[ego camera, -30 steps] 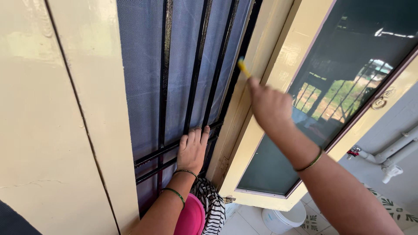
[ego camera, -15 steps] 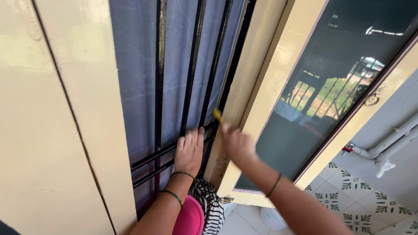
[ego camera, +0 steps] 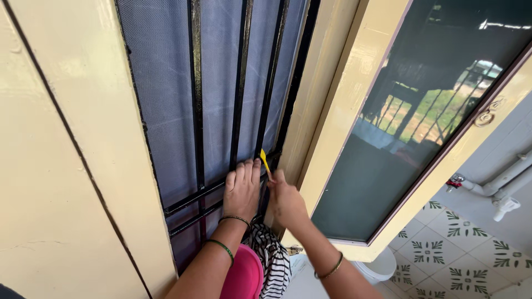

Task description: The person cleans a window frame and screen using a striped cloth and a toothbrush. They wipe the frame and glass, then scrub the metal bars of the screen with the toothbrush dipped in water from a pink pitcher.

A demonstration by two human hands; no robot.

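My left hand (ego camera: 243, 188) lies flat, fingers together, against the black window grille (ego camera: 239, 83) at its lower crossbars, over the grey mesh screen (ego camera: 166, 94). My right hand (ego camera: 285, 199) is just to its right, fingers closed around a thin yellow tool (ego camera: 265, 160) whose tip points up at the grille's bottom right corner. Both wrists wear bangles.
A cream window frame (ego camera: 324, 94) and an open shutter with dark reflective glass (ego camera: 410, 111) stand to the right. Below are a pink basin (ego camera: 244, 277), a striped cloth (ego camera: 271, 257), a white bucket (ego camera: 379, 268), patterned floor tiles (ego camera: 443, 249) and white pipes (ego camera: 507, 188). Cream wall at left.
My right hand has come down and left from high on the frame to beside my left hand, carrying the yellow tool. My left hand stays on the grille.
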